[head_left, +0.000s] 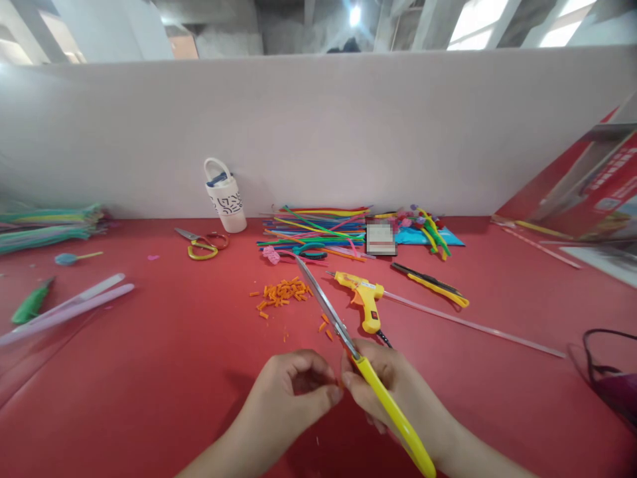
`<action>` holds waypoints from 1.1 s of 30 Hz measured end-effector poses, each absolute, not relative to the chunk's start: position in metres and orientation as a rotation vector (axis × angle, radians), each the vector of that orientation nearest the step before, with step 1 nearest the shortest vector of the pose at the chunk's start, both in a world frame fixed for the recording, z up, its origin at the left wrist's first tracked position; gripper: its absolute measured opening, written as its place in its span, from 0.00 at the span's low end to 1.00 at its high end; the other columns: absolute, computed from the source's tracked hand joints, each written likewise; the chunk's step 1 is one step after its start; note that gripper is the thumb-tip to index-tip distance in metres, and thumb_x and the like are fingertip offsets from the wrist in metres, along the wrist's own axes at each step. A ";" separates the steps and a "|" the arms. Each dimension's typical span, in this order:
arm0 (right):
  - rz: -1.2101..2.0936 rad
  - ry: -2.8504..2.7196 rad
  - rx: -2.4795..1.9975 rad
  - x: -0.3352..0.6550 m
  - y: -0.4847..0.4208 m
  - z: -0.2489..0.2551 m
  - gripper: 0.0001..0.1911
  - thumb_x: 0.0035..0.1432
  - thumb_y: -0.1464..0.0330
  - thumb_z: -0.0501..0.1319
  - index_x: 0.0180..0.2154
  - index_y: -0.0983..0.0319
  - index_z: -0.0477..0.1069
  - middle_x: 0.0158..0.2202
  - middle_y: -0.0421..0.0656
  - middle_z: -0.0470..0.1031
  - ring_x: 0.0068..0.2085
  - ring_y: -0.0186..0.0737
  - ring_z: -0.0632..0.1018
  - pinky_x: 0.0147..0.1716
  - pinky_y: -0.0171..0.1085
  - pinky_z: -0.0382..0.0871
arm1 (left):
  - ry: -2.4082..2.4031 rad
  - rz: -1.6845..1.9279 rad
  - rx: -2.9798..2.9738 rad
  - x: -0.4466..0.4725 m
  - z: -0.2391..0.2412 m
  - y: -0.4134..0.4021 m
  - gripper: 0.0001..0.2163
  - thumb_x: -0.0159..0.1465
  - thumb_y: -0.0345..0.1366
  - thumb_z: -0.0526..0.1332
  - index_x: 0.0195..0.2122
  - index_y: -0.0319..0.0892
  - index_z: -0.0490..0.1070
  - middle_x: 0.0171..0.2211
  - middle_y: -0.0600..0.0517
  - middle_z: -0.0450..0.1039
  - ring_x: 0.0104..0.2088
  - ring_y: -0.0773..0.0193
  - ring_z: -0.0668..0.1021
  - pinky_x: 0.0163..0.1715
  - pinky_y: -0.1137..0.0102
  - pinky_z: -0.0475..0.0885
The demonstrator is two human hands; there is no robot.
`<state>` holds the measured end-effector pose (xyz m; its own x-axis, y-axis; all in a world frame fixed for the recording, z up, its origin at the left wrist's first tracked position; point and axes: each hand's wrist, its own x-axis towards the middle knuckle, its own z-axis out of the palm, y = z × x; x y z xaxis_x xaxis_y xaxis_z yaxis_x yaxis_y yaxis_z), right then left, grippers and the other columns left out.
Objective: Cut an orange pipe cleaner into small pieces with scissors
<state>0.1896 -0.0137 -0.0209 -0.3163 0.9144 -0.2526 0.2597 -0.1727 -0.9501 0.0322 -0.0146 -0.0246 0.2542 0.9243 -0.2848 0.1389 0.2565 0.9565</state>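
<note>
My right hand (393,392) grips yellow-handled scissors (348,338), whose closed blades point up and away over the red table (149,372). My left hand (293,395) is pinched right beside the scissors' pivot, on a tiny orange bit I can barely make out. A heap of short orange cut pieces (283,293) lies just beyond my hands, with a few strays nearer. A yellow glue gun (365,299) lies to the right of the blades.
A pile of coloured pipe cleaners (318,229) sits by the white partition, near a small white bag (226,199). Second scissors (202,245), a yellow-black cutter (432,284), a long clear stick (472,325), more stems far left (47,226), a red box (587,186).
</note>
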 end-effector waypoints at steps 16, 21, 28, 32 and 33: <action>0.615 -2.268 -1.521 0.198 -0.011 -0.024 0.18 0.50 0.52 0.57 0.27 0.58 0.55 0.18 0.35 0.63 0.18 0.33 0.61 0.18 0.32 0.51 | 1.046 1.344 0.760 0.011 -0.009 -0.002 0.04 0.50 0.30 0.66 0.22 0.39 0.71 0.19 0.55 0.72 0.20 0.71 0.72 0.24 0.76 0.66; 0.133 -2.413 -1.378 0.197 -0.013 -0.034 0.17 0.55 0.52 0.53 0.27 0.57 0.56 0.17 0.38 0.69 0.16 0.38 0.70 0.16 0.33 0.50 | 1.000 1.474 0.702 0.009 -0.005 -0.003 0.05 0.52 0.30 0.65 0.21 0.40 0.70 0.19 0.56 0.71 0.21 0.72 0.71 0.23 0.77 0.65; -0.128 -2.452 -1.235 0.198 -0.012 -0.038 0.16 0.61 0.54 0.46 0.30 0.58 0.56 0.16 0.38 0.70 0.15 0.40 0.72 0.14 0.35 0.54 | 0.961 1.512 0.708 0.010 -0.003 -0.007 0.04 0.54 0.29 0.63 0.23 0.40 0.71 0.21 0.56 0.71 0.23 0.72 0.71 0.26 0.77 0.66; -0.203 -2.434 -1.198 0.198 -0.010 -0.037 0.14 0.63 0.57 0.44 0.31 0.58 0.56 0.15 0.38 0.70 0.15 0.39 0.72 0.14 0.35 0.55 | 0.956 1.495 0.717 0.009 -0.003 -0.008 0.04 0.54 0.29 0.63 0.23 0.40 0.71 0.21 0.56 0.71 0.23 0.71 0.71 0.26 0.76 0.66; -0.215 -2.434 -1.195 0.198 -0.010 -0.036 0.14 0.63 0.57 0.44 0.31 0.58 0.56 0.15 0.37 0.70 0.15 0.39 0.72 0.14 0.34 0.55 | 0.954 1.495 0.722 0.009 -0.003 -0.008 0.04 0.54 0.29 0.63 0.23 0.39 0.71 0.21 0.55 0.71 0.23 0.71 0.71 0.26 0.76 0.66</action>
<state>0.1981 -0.0099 -0.0365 -0.5435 0.7194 0.4325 0.7842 0.6189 -0.0441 0.0092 -0.0083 -0.0030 -0.1474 0.9862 -0.0756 -0.4840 -0.0052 0.8751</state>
